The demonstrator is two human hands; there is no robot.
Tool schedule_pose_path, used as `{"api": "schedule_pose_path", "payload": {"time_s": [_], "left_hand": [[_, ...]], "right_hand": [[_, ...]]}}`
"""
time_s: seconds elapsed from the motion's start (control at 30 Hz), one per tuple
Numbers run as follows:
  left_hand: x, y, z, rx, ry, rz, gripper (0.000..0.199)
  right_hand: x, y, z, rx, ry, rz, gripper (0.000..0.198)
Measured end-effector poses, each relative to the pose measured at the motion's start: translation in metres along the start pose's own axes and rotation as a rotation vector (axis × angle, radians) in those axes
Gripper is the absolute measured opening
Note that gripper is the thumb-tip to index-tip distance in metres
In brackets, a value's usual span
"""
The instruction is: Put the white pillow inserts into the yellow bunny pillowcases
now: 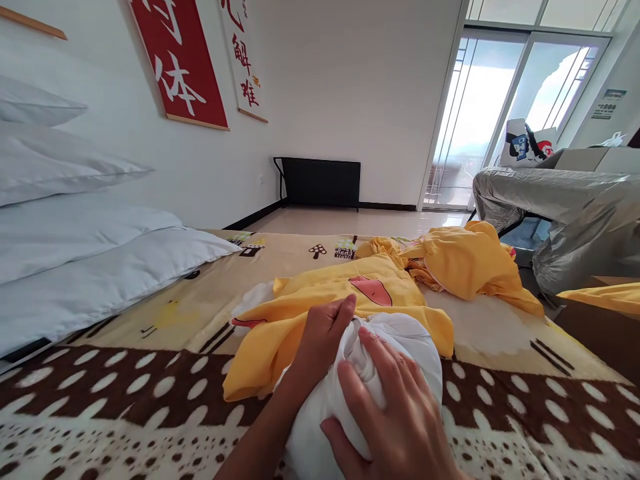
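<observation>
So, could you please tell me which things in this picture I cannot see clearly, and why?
All in the head view:
Left hand: its curled fingertips are hidden behind the hand itself.
White bundle: partly covered by the right hand and cut off by the bottom edge.
Pillows: cut off by the left edge.
Box: cut off by the right edge.
Wall notice: its small print is too small to read.

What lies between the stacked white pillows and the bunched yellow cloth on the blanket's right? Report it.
Head view: a loosely spread yellow cloth with pink patches, then patterned blanket toward the pillows.
</observation>
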State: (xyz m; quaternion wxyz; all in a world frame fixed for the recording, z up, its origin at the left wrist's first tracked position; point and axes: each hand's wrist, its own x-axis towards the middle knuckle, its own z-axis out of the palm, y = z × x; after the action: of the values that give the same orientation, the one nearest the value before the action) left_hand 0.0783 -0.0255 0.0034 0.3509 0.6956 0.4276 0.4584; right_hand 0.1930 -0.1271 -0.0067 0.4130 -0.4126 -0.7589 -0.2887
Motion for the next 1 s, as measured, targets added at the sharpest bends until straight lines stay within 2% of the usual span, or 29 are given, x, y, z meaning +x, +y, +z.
{"api": "schedule_pose_path", "payload": {"time_s": [0.1, 0.23, 0.37, 0.57, 0.7, 0.8, 0.9, 1.0], "left_hand": [[-0.001, 0.005, -0.003, 0.030, 0.039, 0.030, 0.042], [-0.005, 0.014, -0.011, 0.199, 0.097, 0.093, 0.040], [-0.010, 0.023, -0.023, 0.328, 0.093, 0.152, 0.037], [-0.007, 0.021, -0.051, 0.443, 0.189, 0.105, 0.033], [-0.001, 0.012, -0.069, 0.524, 0.108, -0.029, 0.036], [0.002, 0.007, -0.071, 0.530, -0.023, -0.025, 0.033], [0.005, 0.001, -0.064, 0.564, -0.118, -0.031, 0.022], [0.010, -0.008, -0.055, 0.616, -0.064, -0.055, 0.011]], "right_hand": [[0.002, 0.004, -0.002, 0.030, -0.044, 0.057, 0.032], [0.004, 0.004, -0.001, 0.086, -0.033, 0.063, 0.025], [0.006, 0.008, 0.000, 0.112, -0.021, 0.064, 0.020], [0.007, 0.016, 0.000, 0.129, 0.000, 0.128, 0.019], [0.007, 0.017, -0.001, 0.139, -0.005, 0.118, 0.019], [0.008, 0.016, -0.002, 0.139, 0.002, 0.120, 0.020], [0.008, 0.015, -0.002, 0.130, 0.018, 0.117, 0.020], [0.007, 0.015, -0.003, 0.126, 0.016, 0.112, 0.021]]}}
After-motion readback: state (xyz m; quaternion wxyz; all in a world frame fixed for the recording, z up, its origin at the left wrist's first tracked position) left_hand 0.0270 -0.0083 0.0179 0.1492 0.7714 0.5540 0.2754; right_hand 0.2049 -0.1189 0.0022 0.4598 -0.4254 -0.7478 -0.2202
